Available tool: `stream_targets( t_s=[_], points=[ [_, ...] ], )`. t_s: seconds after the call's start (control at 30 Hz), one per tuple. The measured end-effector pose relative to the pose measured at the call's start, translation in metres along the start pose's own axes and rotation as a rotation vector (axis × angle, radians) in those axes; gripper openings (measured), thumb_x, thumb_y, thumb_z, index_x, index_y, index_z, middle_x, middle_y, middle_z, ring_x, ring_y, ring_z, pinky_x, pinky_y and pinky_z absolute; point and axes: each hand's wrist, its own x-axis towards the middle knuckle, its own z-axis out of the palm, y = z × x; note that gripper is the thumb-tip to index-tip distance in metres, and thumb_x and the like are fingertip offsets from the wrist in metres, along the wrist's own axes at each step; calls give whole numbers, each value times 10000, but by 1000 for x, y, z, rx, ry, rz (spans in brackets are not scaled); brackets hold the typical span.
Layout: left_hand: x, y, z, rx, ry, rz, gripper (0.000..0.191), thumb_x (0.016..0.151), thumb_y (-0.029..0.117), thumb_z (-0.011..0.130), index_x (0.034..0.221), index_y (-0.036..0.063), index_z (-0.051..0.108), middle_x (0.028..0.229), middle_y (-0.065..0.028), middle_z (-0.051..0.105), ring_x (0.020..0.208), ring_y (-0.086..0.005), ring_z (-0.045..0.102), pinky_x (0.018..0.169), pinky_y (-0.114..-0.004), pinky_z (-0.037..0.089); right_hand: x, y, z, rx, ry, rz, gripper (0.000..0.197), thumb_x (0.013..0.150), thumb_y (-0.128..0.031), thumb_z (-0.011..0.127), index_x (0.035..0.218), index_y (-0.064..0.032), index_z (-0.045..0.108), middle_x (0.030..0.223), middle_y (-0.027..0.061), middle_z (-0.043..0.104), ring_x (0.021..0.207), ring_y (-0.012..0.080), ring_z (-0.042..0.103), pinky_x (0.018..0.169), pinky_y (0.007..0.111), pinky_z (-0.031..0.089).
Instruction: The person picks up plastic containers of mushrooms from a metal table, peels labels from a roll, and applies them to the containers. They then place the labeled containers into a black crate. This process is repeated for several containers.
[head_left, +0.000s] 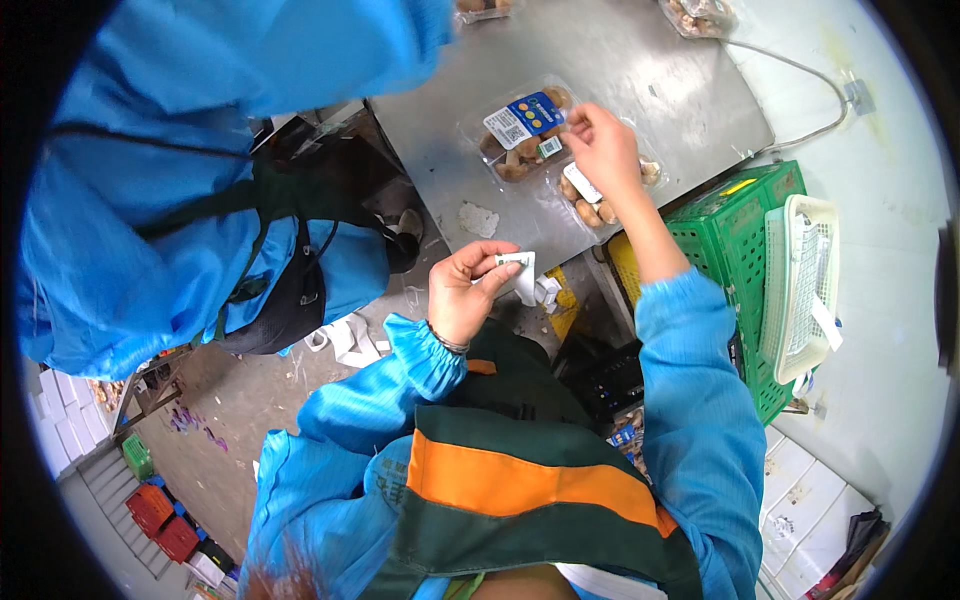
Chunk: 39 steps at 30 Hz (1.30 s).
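My left hand (459, 296) pinches a short strip of white label paper (527, 283) between thumb and fingers, in front of the table's near edge. Above the tabletop, my right hand (606, 154) has its fingers bent, and whether a small thing sits in them is hidden. Close by its fingertips lies a clear plastic pack of mushrooms (513, 172). That pack bears a blue and white label (523, 120) and a small green-edged sticker with a printed code (550, 147). A second mushroom pack (589, 215), with a white label (582, 182), is partly covered by my right hand and wrist.
A metal table (431, 161) carries the packs and a pale scrap (478, 219). A co-worker in blue clothing (172, 247) stands at the left. A green crate (712, 225) and white plastic basket (799, 315) stand at the right. Paper strips (349, 340) litter the floor.
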Motion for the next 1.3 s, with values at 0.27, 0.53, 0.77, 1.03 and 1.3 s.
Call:
stream_targets(
  t_s=[0.27,0.53,0.77,1.03,1.3],
  points=[
    [10,18,14,78,34,60,87,792,59,693,816,-23,676,648,25,603,610,-8,472,521,-167,374,-74,-68,-46,576,-468,34,104,725,-20,713,808,-12,651,779,28,616,763,95,582,671,230,465],
    [25,17,-21,319,32,-80,173,836,178,636,863,13,682,676,-16,595,643,-62,504,577,-213,399,127,-12,-34,197,-439,-90,117,826,-46,573,937,-28,603,855,18,617,777,111,561,715,277,463],
    [25,-28,-56,257,23,-346,122,796,91,671,903,34,677,691,-4,595,628,-62,478,557,-211,370,321,27,26,-309,-429,-421,83,809,-34,520,890,-44,537,882,106,557,863,251,538,775,336,424],
    [29,-49,-70,146,117,-452,127,811,67,656,925,12,664,798,-62,662,725,-90,574,651,-210,438,367,63,107,-453,-338,-333,139,826,-116,549,949,-135,609,1060,80,569,1020,285,546,846,384,448],
    [28,-49,-75,23,37,-468,121,834,52,641,948,15,656,828,-54,661,757,-84,574,690,-210,447,342,79,133,417,-401,447,290,858,-259,617,944,17,594,861,79,634,776,194,627,609,320,521]
  ],
)
